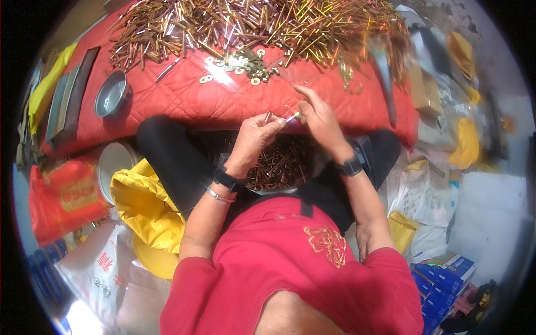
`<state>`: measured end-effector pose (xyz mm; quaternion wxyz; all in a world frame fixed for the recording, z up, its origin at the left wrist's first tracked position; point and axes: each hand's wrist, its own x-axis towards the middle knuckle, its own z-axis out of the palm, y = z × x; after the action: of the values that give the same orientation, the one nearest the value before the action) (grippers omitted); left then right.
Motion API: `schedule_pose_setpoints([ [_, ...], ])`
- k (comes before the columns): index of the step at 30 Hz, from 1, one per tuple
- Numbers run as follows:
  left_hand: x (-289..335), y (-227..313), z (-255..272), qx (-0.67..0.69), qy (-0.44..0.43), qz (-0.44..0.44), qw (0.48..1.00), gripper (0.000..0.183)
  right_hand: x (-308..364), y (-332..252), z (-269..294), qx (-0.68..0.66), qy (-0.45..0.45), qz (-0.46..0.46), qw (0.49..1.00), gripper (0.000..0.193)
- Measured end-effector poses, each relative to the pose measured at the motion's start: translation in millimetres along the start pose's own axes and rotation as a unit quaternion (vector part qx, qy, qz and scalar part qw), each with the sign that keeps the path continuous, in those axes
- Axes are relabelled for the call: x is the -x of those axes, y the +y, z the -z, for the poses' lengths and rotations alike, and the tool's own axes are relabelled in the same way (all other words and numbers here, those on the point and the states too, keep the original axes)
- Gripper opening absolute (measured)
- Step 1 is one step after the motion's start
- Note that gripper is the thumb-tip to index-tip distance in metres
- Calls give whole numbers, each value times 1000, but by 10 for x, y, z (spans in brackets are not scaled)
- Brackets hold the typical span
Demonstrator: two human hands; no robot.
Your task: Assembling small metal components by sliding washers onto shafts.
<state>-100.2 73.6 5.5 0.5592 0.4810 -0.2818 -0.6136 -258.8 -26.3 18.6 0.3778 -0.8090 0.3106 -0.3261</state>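
Observation:
Above my lap, my left hand (258,135) is closed, pinching a thin metal bolt (291,118) between thumb and fingers. Another short copper-coloured rod end (268,116) pokes out of the same hand. My right hand (322,124) is at the bolt's far end, its thumb against a small yellowish nut (298,116). One finger of that hand stretches forward; the others are mostly hidden. Beyond my hands, flat round washers (255,81) and small nuts (274,71) lie loose on a red quilted cloth (184,103). Between my legs is a heap of copper-coloured bolts (282,164).
A large pile of long golden and copper-coloured bolts (251,25) covers the far part of the cloth. At the left stands a grey metal bowl (111,94). Yellow sacks (148,195), a red bag (64,195) and blue boxes (441,290) surround me.

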Motion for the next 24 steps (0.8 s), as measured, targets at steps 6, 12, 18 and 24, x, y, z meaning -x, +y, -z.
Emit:
schedule_pose_setpoints([
  [6,18,44,69,11,-9,27,1000,9,-5,-117,1,-10,-44,-35,998,38],
  [12,30,75,78,13,-26,39,999,10,-4,-140,-63,-12,-20,-4,1000,39],
  [18,-20,28,106,10,-21,16,1000,11,-7,-101,-125,0,14,26,1000,38],
  [24,-6,58,74,16,0,22,1000,11,-2,-105,-112,12,25,7,1000,35],
])
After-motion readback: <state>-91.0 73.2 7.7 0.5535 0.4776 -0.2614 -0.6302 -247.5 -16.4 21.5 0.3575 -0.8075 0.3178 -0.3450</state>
